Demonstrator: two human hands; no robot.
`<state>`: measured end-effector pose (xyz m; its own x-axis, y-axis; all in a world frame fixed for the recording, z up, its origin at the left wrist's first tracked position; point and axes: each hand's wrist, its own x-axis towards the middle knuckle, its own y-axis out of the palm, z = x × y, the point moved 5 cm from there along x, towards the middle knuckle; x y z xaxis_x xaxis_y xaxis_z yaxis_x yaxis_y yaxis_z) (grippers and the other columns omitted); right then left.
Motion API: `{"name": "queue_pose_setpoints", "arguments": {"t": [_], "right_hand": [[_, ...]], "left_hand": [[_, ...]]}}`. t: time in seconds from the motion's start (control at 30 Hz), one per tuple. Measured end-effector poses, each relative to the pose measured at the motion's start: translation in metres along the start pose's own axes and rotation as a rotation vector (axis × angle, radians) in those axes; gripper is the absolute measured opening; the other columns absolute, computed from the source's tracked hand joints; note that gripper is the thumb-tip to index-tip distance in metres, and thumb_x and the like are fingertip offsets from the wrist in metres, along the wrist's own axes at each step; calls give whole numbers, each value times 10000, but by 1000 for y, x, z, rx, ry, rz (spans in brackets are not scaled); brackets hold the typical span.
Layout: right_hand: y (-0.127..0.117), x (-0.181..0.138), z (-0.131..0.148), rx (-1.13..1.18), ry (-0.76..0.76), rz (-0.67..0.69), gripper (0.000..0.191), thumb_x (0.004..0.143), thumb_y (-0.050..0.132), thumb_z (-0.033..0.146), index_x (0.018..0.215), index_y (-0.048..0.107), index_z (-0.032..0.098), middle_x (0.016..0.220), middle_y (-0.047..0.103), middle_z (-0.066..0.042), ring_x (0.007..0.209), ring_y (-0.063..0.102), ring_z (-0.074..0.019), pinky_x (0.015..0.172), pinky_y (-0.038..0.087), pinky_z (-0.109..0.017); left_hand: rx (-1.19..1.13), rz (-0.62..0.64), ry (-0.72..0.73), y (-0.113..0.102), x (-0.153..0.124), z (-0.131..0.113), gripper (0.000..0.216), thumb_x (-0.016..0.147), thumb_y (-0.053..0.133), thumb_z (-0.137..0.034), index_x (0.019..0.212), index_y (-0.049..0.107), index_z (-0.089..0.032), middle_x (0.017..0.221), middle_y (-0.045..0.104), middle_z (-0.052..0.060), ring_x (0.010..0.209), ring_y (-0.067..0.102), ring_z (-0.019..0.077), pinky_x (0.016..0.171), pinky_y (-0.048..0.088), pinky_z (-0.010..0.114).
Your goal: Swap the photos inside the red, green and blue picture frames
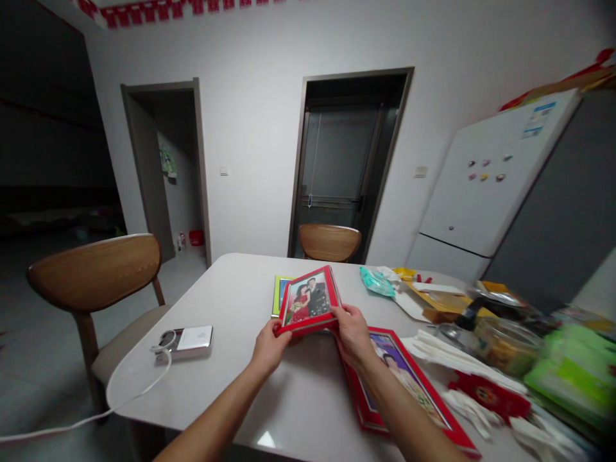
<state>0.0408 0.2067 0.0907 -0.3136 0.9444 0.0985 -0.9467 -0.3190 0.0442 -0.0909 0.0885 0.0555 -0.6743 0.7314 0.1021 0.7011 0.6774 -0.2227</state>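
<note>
A small red picture frame (308, 301) with a photo of a couple is held up, tilted, above the table. My left hand (270, 343) grips its lower left corner, thumb on the front. At its lower right edge, my right hand (353, 330) pinches the frame too. Behind it a yellow-green frame (276, 301) shows in part, mostly covered by the red one. A larger red picture frame (418, 391) lies on the table beneath my right forearm, which hides some of its photo.
On the white table (231, 289), a white device with a cable (192, 339) lies at left. Packets, tissues (462, 359), a glass jar (507, 340) and a green package (575, 366) crowd the right side. Wooden chairs (96, 269) stand at the left and far edges.
</note>
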Motion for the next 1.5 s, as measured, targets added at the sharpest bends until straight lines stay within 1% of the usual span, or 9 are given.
{"name": "queue_pose_setpoints", "arguments": {"t": [0.13,0.3,0.47,0.67,0.9,1.13,1.27,1.33,1.5], "right_hand": [[-9,-60,36,135,-159,16,541,662,514,307,1162,371,159,852,626,-45,575,594,-144,510,487,-253],[-12,-140,60,-306,-613,93,406,718,463,212,1124,474,182,1094,543,-81,987,513,-197,857,418,-350],[8,-190,36,-611,-966,394,604,656,429,98,1248,335,172,1175,474,-115,1096,416,-242,895,376,-415],[42,-207,-12,-801,-863,668,640,570,455,100,1207,394,118,1170,471,-131,1050,423,-256,915,348,-431],[64,-209,-39,-901,-866,724,491,667,487,153,1156,453,133,1144,496,-113,1026,430,-253,917,347,-413],[72,-208,-39,-946,-863,718,411,700,488,136,1110,487,126,1084,528,-121,986,447,-240,861,384,-405],[67,-205,-34,-887,-829,786,401,679,554,209,1077,512,176,1078,534,-82,970,453,-216,860,377,-373],[56,-192,-27,-863,-801,771,381,693,549,255,1068,522,191,1093,529,-70,982,449,-206,871,361,-360],[14,-122,-18,-1037,-567,528,277,732,470,200,975,591,145,1034,555,-103,961,467,-192,847,350,-304]], "left_hand": [[-225,149,63,13,-36,-35,402,713,557,-266,1092,479,-157,1087,568,80,971,537,185,833,410,290],[-645,203,14,1,-84,-77,667,693,588,-380,1249,293,-159,1218,456,123,1160,371,215,950,302,324],[-644,209,-70,-23,-115,-61,733,669,554,-470,1267,251,-173,1142,529,111,1035,498,243,871,392,347],[-519,113,-88,-46,-111,-8,739,633,549,-335,1269,230,-136,1106,556,114,944,558,236,801,450,339],[-16,8,-3,-66,-91,42,611,663,496,-194,1234,295,-116,1192,491,105,1068,474,187,912,363,300],[440,-19,36,-68,-92,35,546,712,441,-194,1229,316,-73,1199,475,141,1085,451,220,933,308,341],[575,-31,76,-65,-96,30,523,710,431,-163,1223,332,-135,1208,475,103,1086,446,217,973,219,380],[591,-25,91,-63,-98,30,521,706,444,-179,1216,340,-151,1216,467,98,1100,429,220,981,190,392],[575,29,100,-61,-98,31,600,657,502,-192,1228,316,-179,1249,436,74,1114,412,213,999,138,378]]}}
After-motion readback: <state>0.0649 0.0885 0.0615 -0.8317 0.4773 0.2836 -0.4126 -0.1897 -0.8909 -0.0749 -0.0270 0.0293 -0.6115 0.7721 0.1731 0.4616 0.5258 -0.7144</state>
